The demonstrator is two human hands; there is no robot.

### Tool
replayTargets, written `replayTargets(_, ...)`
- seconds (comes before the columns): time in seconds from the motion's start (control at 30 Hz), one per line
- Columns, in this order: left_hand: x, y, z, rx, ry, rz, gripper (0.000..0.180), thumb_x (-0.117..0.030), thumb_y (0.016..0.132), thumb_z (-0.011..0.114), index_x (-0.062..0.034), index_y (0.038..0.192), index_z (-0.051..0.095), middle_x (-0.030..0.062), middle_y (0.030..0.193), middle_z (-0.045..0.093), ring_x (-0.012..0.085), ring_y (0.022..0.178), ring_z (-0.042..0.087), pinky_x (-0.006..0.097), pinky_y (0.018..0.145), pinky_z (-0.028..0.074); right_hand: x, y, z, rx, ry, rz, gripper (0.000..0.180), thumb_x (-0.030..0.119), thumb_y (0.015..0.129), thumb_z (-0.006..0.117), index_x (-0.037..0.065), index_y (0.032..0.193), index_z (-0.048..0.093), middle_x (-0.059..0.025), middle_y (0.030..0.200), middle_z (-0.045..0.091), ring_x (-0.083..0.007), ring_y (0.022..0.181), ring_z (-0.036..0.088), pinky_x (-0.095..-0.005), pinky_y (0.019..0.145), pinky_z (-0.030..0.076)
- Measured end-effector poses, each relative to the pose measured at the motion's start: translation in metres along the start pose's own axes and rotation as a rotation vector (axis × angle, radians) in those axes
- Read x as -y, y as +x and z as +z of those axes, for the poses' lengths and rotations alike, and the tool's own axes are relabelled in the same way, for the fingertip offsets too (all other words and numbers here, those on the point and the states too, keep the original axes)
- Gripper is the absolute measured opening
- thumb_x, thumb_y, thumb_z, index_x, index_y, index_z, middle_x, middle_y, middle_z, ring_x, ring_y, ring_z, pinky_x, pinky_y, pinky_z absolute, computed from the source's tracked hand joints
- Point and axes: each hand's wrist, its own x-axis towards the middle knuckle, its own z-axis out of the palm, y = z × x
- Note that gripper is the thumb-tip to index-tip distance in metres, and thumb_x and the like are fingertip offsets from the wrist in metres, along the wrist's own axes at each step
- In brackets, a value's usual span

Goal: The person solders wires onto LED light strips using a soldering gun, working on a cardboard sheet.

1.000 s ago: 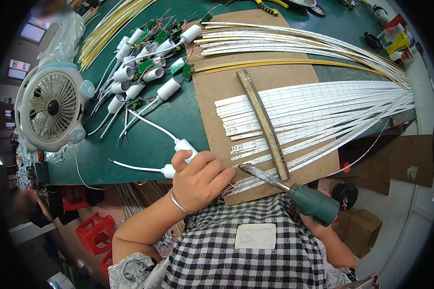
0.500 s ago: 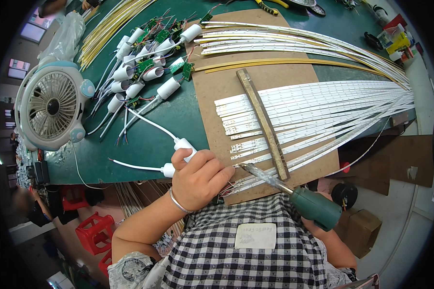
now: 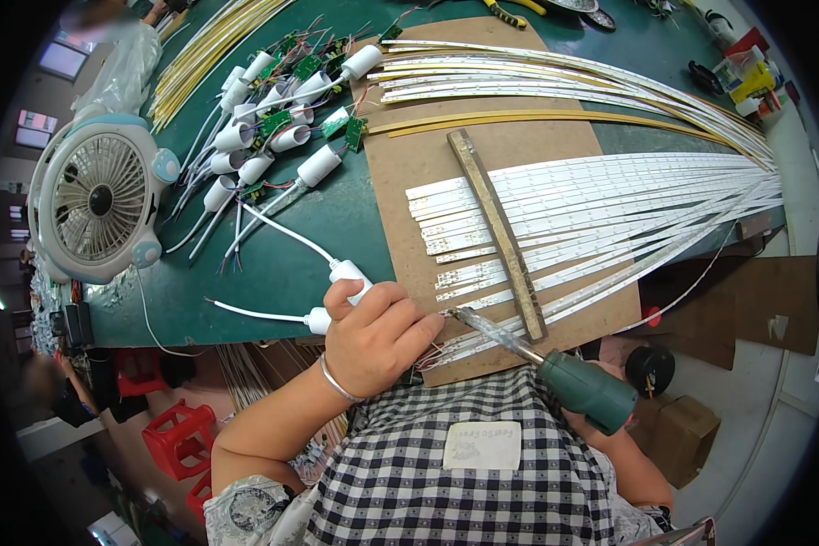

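My left hand (image 3: pixel 370 338) is closed, its thumb and fingers pinched on a thin wire close to the ends of the white LED strips (image 3: pixel 482 332). Two white cylindrical housings with cords, one upper housing (image 3: pixel 348 276) and one lower housing (image 3: pixel 318 320), lie against that hand and are partly hidden by it. Fine red and white wires (image 3: pixel 429 357) show below the fingers. My right hand (image 3: pixel 581 426) is wrapped round the green handle of a soldering iron (image 3: pixel 584 391), which hides most of its fingers. The iron's tip meets a strip end just beside my left fingertips.
A metal bar (image 3: pixel 496 232) lies across the fanned strips on a brown board (image 3: pixel 400 237). White housings with green circuit boards (image 3: pixel 273 118) are heaped at upper left, near a fan (image 3: pixel 100 200). Yellow-handled pliers (image 3: pixel 510 11) lie at the far edge. Red stools (image 3: pixel 180 437) stand below.
The soldering iron's handle has shifted slightly left and up with my right hand, while its tip stays at nearly the same spot. My left hand holds still.
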Motion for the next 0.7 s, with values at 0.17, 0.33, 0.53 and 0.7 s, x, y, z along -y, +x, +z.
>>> replayTargets(0.17, 0.0, 0.0, -0.0004, -0.001, 0.003, 0.002, 0.015, -0.016, 0.067, 0.064, -0.0205, 0.082, 0.065, -0.0084, 0.072, 0.054, 0.0117, 0.08, 0.055, 0.041, 0.088, 0.024, -0.0035, -0.003, 0.0032, -0.022, 0.021, -0.006, 0.041, 0.024, 0.074, 0.074, 0.002, 0.106, 0.062, -0.0134, 0.105, 0.062, -0.0267, 0.094, 0.062, -0.0336, 0.08, 0.049)
replayTargets(0.33, 0.0001, 0.0002, -0.0004, 0.002, -0.001, 0.001, 0.015, -0.016, 0.067, 0.064, -0.0201, 0.081, 0.065, -0.0085, 0.072, 0.055, 0.0118, 0.08, 0.055, 0.041, 0.088, 0.024, -0.0006, -0.0025, 0.0036, -0.012, 0.04, 0.0, 0.031, 0.023, 0.08, 0.066, 0.003, 0.103, 0.061, -0.0107, 0.101, 0.061, -0.0272, 0.094, 0.056, -0.0371, 0.082, 0.042)
replayTargets(0.53, -0.0002, 0.0003, 0.0003, -0.001, 0.002, 0.002, 0.015, -0.016, 0.068, 0.064, -0.0201, 0.082, 0.066, -0.0085, 0.072, 0.056, 0.0118, 0.08, 0.055, 0.041, 0.088, 0.024, 0.0058, 0.0041, -0.0011, -0.041, 0.068, -0.039, 0.036, 0.024, 0.077, 0.07, 0.003, 0.105, 0.063, -0.013, 0.103, 0.063, -0.0268, 0.091, 0.063, -0.0336, 0.079, 0.05)
replayTargets(0.7, -0.0002, 0.0013, -0.0015, 0.0, 0.006, -0.002, 0.013, -0.016, 0.069, 0.063, -0.0203, 0.081, 0.064, -0.0079, 0.073, 0.055, 0.0108, 0.08, 0.055, 0.04, 0.088, 0.024, -0.002, -0.003, -0.0004, 0.004, 0.06, 0.026, 0.036, 0.023, 0.077, 0.069, 0.002, 0.106, 0.062, -0.013, 0.1, 0.064, -0.0264, 0.089, 0.064, -0.0324, 0.078, 0.05)
